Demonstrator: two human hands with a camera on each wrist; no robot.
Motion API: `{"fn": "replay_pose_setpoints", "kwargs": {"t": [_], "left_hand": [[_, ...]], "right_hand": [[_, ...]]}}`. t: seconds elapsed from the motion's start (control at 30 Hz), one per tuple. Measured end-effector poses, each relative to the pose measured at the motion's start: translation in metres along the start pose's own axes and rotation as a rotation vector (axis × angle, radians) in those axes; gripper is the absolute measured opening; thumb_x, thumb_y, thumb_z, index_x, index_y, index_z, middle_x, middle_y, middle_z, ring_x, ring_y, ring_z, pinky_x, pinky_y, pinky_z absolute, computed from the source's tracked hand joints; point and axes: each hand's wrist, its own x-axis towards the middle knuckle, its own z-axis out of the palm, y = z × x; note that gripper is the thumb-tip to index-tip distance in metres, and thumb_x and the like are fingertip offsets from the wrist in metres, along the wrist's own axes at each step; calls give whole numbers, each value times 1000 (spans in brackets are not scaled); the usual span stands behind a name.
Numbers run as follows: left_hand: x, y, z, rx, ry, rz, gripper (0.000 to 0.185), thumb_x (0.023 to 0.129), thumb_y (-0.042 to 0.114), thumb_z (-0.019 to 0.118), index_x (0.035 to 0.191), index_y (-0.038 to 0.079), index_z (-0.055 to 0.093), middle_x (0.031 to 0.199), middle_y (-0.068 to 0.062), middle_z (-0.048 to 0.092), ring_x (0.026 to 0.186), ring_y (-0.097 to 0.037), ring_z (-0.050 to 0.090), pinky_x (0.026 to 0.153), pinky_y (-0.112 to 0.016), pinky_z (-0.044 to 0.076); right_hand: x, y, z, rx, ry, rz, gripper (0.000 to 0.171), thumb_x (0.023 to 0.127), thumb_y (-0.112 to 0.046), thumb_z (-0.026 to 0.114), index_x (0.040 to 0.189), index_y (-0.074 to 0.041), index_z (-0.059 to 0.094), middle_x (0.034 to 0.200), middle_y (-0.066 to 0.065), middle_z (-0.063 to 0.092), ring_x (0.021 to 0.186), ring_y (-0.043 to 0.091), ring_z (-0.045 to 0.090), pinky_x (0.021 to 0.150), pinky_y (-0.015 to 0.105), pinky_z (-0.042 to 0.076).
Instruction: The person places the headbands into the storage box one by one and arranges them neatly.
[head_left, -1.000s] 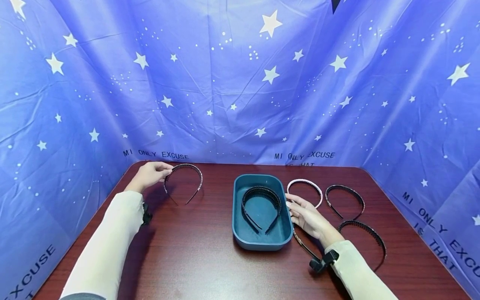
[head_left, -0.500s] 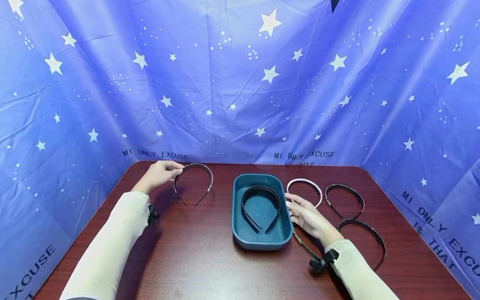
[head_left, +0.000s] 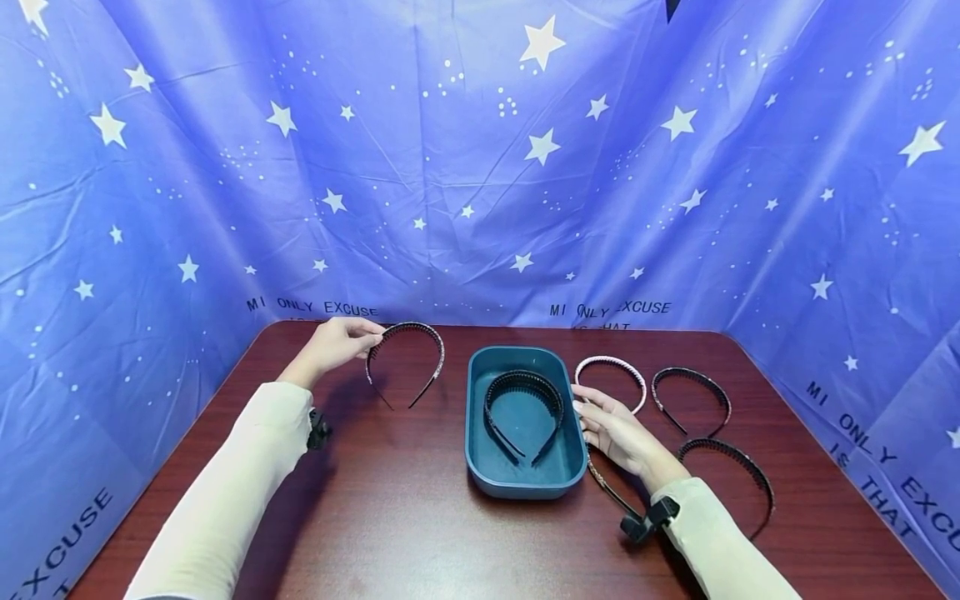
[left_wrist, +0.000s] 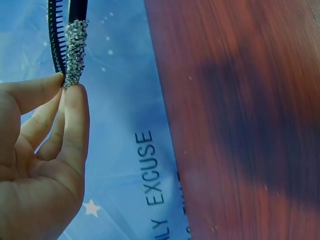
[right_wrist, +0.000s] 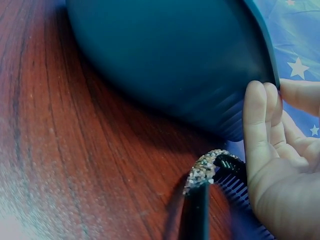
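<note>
The headband [left_wrist: 76, 50] is pinched at one side between the left hand's [head_left: 339, 344] thumb and fingers; light, steady pressure should suit it. To their right, the right hand [head_left: 618, 433] pinches the box [head_left: 527, 490] by its rim, best held still.

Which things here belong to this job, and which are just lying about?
Seemingly part of the job:
glittery black toothed headband, pinched by left hand
teal rectangular box, touched by right hand
black headbands inside it

Lying about, apparently:
pale pink arched headband
three black toothed headbands, right of the box
</note>
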Motion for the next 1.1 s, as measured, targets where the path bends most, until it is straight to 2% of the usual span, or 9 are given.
{"fn": "replay_pose_setpoints", "kwargs": {"t": [0.27, 0.47, 0.77, 1.1], "left_hand": [[2, 20, 12, -43, -29, 25, 28, 98, 15, 66, 120, 0, 71, 111, -20, 71, 87, -25, 73, 78, -35, 59], [4, 30, 26, -73, -41, 47, 26, 97, 16, 67, 119, 1, 72, 110, -19, 72, 85, -27, 73, 77, -34, 59], [7, 43, 48, -106, -68, 45, 25, 96, 16, 67, 117, 2, 73, 105, -15, 73, 79, -22, 73, 84, -47, 57], [11, 57, 69, -101, -95, 55, 21, 96, 17, 68, 112, 6, 75, 99, -9, 74, 76, -18, 73, 83, -46, 57]], "right_hand": [[1, 0, 0, -3, 3, 0, 61, 106, -12, 50, 155, 6, 18, 105, 0, 68, 86, 8, 63, 71, 23, 53], [0, 0, 0, 2, -2, 0, 60, 106, -11, 49, 155, 6, 18, 106, 0, 69, 86, 7, 64, 71, 23, 53], [1, 1, 0, -4, -6, 4, 62, 106, -13, 50, 155, 6, 17, 107, 0, 68, 87, 8, 64, 73, 23, 54], [2, 2, -1, -3, -2, 7, 62, 106, -13, 50, 155, 6, 17, 110, 1, 68, 90, 8, 64, 73, 24, 54]]}}
